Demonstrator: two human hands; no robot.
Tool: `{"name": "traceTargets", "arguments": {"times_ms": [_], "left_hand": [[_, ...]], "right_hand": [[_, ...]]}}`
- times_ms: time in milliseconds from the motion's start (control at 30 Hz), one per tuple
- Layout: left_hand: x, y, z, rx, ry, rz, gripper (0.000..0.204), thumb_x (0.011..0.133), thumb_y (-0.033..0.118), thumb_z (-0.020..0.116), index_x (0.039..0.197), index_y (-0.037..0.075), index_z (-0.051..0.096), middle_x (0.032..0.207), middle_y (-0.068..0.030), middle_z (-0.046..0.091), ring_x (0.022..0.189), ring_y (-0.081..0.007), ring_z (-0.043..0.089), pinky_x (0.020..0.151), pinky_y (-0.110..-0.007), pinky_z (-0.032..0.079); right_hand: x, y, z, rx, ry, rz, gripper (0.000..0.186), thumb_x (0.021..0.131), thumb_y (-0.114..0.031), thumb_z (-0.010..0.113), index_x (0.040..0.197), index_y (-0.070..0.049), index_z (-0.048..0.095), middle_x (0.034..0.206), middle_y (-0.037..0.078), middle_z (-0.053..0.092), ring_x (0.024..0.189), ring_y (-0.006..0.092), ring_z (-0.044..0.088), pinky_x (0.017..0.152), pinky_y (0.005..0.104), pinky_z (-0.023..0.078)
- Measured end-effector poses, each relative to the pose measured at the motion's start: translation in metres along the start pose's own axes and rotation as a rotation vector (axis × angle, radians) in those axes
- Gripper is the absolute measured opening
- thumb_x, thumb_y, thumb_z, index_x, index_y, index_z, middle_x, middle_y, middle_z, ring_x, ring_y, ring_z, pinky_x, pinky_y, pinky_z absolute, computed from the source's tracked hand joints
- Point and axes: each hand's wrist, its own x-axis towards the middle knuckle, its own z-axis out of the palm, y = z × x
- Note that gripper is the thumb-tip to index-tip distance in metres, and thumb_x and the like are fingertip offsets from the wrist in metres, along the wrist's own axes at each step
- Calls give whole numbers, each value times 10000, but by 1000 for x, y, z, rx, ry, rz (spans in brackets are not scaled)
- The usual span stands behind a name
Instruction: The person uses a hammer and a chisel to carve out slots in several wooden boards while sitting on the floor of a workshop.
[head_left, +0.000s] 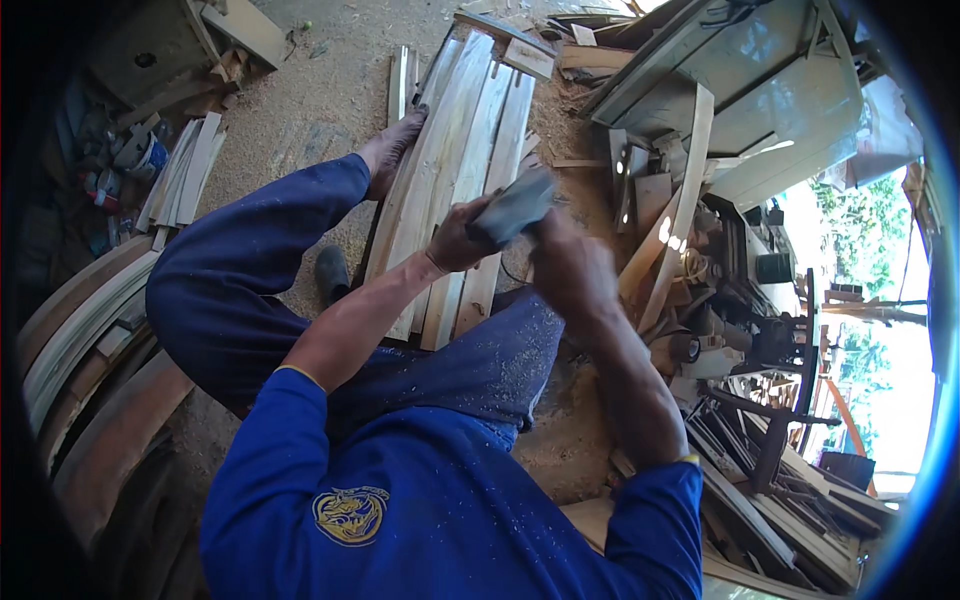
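Observation:
A grey, flat-sided block [517,205], blurred by motion, is up in front of me over the wooden boards. My left hand [462,238] is closed around its near left end; its exact kind I cannot make out. Against the block's right side is my right hand [572,262], smeared by motion, so whether its fingers grip anything is unclear. Below both hands, long pale wooden boards [440,185] lie side by side, running away from me between my legs. My bare left foot [393,150] rests against their left edge.
Sawdust [310,110] covers the floor. Stacked curved timbers [90,320] and thin wood strips [185,170] lie at left. At right are a leaning plank [685,200], a large pale panel [740,80] and heaped wood offcuts [760,490]. A dark shoe [331,272] stands beside the boards.

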Motion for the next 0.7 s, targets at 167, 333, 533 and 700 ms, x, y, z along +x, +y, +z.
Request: {"name": "traceTargets", "arguments": {"times_ms": [167, 333, 533, 700], "left_hand": [[-18, 7, -31, -180, -83, -349, 377, 830, 205, 739, 1147, 29, 638, 857, -31, 677, 743, -89, 619, 683, -285, 520], [4, 20, -40, -95, -306, -403, 335, 834, 257, 728, 1053, 23, 628, 823, -33, 654, 731, -105, 592, 687, -318, 505], [-26, -23, -3, -80, -285, -258, 351, 904, 285, 661, 1125, 19, 602, 904, -82, 617, 829, -221, 612, 750, -357, 505], [-5, -13, -23, -126, -225, -402, 316, 891, 243, 668, 1118, 36, 596, 914, -66, 609, 840, -202, 609, 757, -344, 505]], "right_hand": [[-5, -11, -47, 320, 352, -76, 326, 788, -51, 701, 1046, -23, 503, 821, 200, 665, 779, 415, 687, 666, 479, 549], [-36, -5, -70, 554, 605, 2, 447, 753, -17, 745, 1127, -40, 501, 873, 183, 699, 811, 369, 714, 723, 441, 581], [0, 22, 31, 268, 144, -52, 168, 846, -74, 578, 986, 14, 547, 793, 238, 670, 743, 427, 688, 626, 515, 544], [-10, 19, 4, 363, 273, -102, 196, 816, -54, 569, 982, 11, 487, 789, 217, 639, 698, 429, 656, 599, 535, 503]]}}
